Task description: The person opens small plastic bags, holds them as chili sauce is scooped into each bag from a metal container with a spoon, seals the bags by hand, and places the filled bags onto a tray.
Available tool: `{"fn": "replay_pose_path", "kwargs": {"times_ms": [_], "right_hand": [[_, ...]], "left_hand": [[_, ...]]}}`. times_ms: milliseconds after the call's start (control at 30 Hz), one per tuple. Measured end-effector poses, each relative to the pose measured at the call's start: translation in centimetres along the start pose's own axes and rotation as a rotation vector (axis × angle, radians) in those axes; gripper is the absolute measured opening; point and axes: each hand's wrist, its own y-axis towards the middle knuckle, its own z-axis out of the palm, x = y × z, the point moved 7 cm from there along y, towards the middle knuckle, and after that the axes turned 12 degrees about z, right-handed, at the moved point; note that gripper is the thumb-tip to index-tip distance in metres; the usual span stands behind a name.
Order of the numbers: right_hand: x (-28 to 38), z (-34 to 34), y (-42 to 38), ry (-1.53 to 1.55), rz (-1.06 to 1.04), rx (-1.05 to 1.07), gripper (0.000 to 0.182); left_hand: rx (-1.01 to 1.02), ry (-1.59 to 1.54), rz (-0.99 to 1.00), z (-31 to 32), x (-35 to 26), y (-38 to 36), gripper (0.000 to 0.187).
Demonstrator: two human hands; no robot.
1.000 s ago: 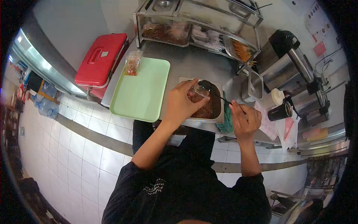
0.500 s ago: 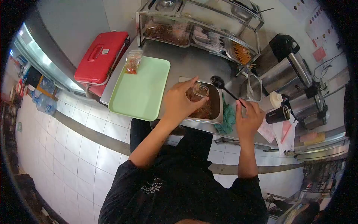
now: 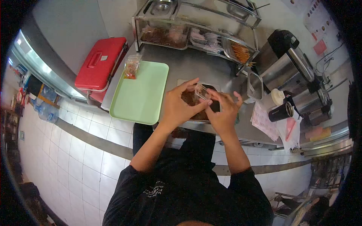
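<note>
Above a steel pan of brown food (image 3: 187, 98), my left hand (image 3: 181, 103) holds a small clear plastic container (image 3: 202, 91) between thumb and fingers. My right hand (image 3: 221, 111) pinches the same container from its right side. The hands hide much of the pan. What is inside the container is too small to tell. Left of my left hand lies a light green tray (image 3: 139, 94), with a clear bag of reddish-orange food (image 3: 131, 68) at its upper left corner.
A red cooler (image 3: 98, 64) stands left of the steel counter (image 3: 158, 54). At the back, a metal rack (image 3: 215, 19) holds trays of food. On the right are a black cup (image 3: 279, 112), pink papers (image 3: 264, 121), an empty steel pan (image 3: 255, 86) and large steel dispensers (image 3: 290, 69).
My right hand has let go of the black ladle and moved left to the container. The ladle no longer shows. The view has shifted slightly.
</note>
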Motion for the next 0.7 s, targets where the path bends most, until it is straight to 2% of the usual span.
{"fn": "replay_pose_path", "kwargs": {"times_ms": [67, 200, 300, 367, 467, 567, 600, 700], "right_hand": [[0.7, -0.5, 0.1, 0.002, 0.001, -0.034, 0.04], [1.0, -0.7, -0.1, -0.025, -0.06, -0.098, 0.034], [0.3, -0.7, 0.0, 0.083, 0.052, 0.006, 0.031], [-0.2, -0.9, 0.2, 0.146, 0.042, -0.018, 0.03], [-1.1, -0.8, 0.4, 0.234, 0.077, -0.012, 0.029], [-1.1, -1.0, 0.6, 0.306, 0.189, -0.005, 0.029], [-1.1, -1.1, 0.6, 0.327, 0.236, -0.003, 0.029], [-0.8, -0.7, 0.9, 0.336, 0.256, 0.07, 0.03]], "left_hand": [[0.046, 0.014, -0.044, -0.8, -1.1, 0.5, 0.056], [0.073, -0.121, -0.047, -1.5, 0.7, 1.2, 0.039], [0.187, -0.301, -0.129, -1.1, 3.0, 0.9, 0.031], [0.253, -0.418, -0.179, -0.3, 3.7, 0.7, 0.03], [0.232, -0.478, -0.259, 0.7, 3.6, 0.2, 0.04], [0.286, -0.262, 0.005, 1.2, -0.3, 0.2, 0.061], [0.286, 0.005, 0.215, 1.1, -1.8, 0.6, 0.078], [0.133, 0.152, 0.193, 1.6, -1.9, 0.5, 0.078]]}}
